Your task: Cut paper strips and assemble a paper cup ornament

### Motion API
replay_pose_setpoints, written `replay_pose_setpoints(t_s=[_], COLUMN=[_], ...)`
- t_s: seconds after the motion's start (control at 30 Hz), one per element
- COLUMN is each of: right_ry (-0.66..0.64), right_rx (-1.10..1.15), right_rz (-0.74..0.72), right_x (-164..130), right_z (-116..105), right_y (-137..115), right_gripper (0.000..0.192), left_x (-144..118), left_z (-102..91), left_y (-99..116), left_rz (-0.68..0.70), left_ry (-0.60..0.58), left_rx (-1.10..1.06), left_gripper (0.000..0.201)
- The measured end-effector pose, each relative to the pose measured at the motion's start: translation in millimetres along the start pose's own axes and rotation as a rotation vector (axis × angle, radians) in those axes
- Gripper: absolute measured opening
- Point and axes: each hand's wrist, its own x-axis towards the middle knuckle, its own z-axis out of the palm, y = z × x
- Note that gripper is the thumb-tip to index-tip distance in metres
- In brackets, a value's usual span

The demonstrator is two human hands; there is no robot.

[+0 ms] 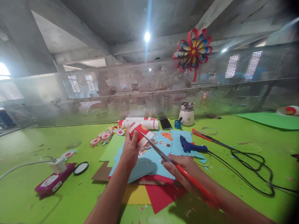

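My left hand (131, 146) grips a red-and-white paper cup (140, 132) with a gold emblem, thumb across its near side. I cannot tell whether the cup is whole or cut open. In my right hand (183, 171) is a pair of scissors (157, 149) with long red handles. Their blades point up and left, the tips at the cup's face; the blades look nearly closed. Below both hands lie light blue paper sheets (143, 169) strewn with small scraps, on top of red paper (163, 196) and yellow paper (135, 194).
A stack of paper cups (151, 123), a phone (165, 124), a blue pot (177, 124) and a jug (186, 114) stand behind. Right lie a blue glue gun (190, 145) and its black cable (233, 172). Left are paper flowers (105, 136) and a purple power strip (56, 180).
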Motion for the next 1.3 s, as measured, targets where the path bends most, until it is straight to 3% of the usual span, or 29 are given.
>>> replay_pose_setpoints(t_s=[0.47,0.73,1.3], right_ry=[-0.003,0.054,0.006], right_rx=[0.024,-0.022,0.01], right_rz=[0.054,0.019,-0.027], right_x=[1.4,1.8,3.7], right_z=[0.1,1.7,3.0], right_y=[-4.1,-3.3,0.4], right_gripper=[0.048,0.045,0.047], left_x=[-3.9,-3.3,-4.0], left_z=[2.7,2.7,1.3], left_y=[-6.6,-7.6,-5.6], left_rz=[-0.022,-0.04,-0.048], left_ry=[-0.01,0.0,-0.005], left_rx=[-0.008,-0.028,-0.015], left_gripper=[0.051,0.044,0.049])
